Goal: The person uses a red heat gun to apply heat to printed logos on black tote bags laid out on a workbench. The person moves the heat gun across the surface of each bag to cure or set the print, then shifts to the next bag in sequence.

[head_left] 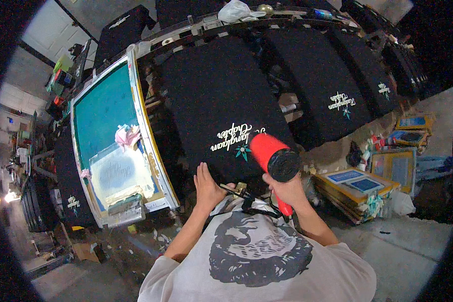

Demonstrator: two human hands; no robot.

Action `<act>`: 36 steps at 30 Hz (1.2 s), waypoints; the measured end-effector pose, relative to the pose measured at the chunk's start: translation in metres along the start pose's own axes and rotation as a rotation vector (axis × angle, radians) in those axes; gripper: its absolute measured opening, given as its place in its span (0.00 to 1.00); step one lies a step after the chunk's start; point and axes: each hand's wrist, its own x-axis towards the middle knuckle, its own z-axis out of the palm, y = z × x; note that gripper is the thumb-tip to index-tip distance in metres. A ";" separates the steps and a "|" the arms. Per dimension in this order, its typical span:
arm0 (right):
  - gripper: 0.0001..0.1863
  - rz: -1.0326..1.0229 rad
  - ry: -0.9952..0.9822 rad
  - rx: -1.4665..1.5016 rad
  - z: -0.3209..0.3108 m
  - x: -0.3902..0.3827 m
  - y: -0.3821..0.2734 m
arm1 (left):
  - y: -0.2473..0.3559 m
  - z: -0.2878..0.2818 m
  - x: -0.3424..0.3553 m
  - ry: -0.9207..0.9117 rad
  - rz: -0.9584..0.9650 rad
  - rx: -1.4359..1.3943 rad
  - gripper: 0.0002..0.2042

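Observation:
My right hand (286,190) is wrapped round the handle of a red hair dryer (265,150) with a round black back end. Its barrel is over a black shirt (211,90) laid flat in front of me and hides part of the white lettering (230,136). Just below that lettering is a small teal star-shaped print (242,151). At the shirt's near edge rests my left hand (209,187), fingers stretched out and nothing in it. To its left stands a framed printing screen (103,108) with green mesh, pale ink and a crumpled pink cloth (128,136).
More printed black shirts (312,75) lie in a row to the right. A rail (186,30) bearing a white plastic bag (234,11) runs along the far side. Stacked frames (355,183) sit on the floor at right. A squeegee (126,211) lies at the screen's near end.

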 end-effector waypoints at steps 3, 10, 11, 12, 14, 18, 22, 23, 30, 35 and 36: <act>0.12 -0.083 -0.001 -0.013 0.004 0.003 -0.002 | -0.001 0.004 -0.001 0.013 0.015 -0.005 0.62; 0.17 -0.099 -0.086 0.047 0.005 0.012 -0.003 | 0.000 0.004 -0.003 0.030 -0.002 -0.022 0.61; 0.17 -0.074 -0.056 0.046 0.005 0.013 0.000 | 0.001 0.003 -0.002 0.015 -0.009 -0.012 0.61; 0.18 -0.047 -0.029 0.045 0.006 0.015 0.001 | 0.003 0.002 -0.003 0.000 -0.017 -0.003 0.61; 0.18 -0.018 -0.010 0.094 0.014 0.013 0.000 | 0.005 0.002 -0.003 -0.001 -0.014 -0.008 0.61; 0.13 0.004 -0.223 0.188 0.013 0.013 -0.010 | 0.007 0.001 -0.005 0.043 0.006 -0.027 0.61; 0.12 -0.144 -0.043 0.049 0.019 0.032 0.000 | 0.003 0.003 -0.007 0.041 0.018 -0.043 0.60; 0.12 -0.113 -0.068 0.060 0.018 0.032 -0.001 | 0.002 0.004 -0.009 0.039 0.026 -0.039 0.60; 0.12 -0.138 -0.075 0.095 0.019 0.042 -0.001 | 0.010 -0.002 -0.009 0.036 0.024 -0.017 0.60; 0.12 -0.101 -0.236 0.188 0.015 0.030 -0.013 | 0.010 -0.005 -0.009 0.015 0.001 -0.026 0.60; 0.12 -0.015 -0.327 0.228 0.011 0.027 -0.019 | 0.010 -0.005 -0.009 0.013 -0.003 -0.030 0.60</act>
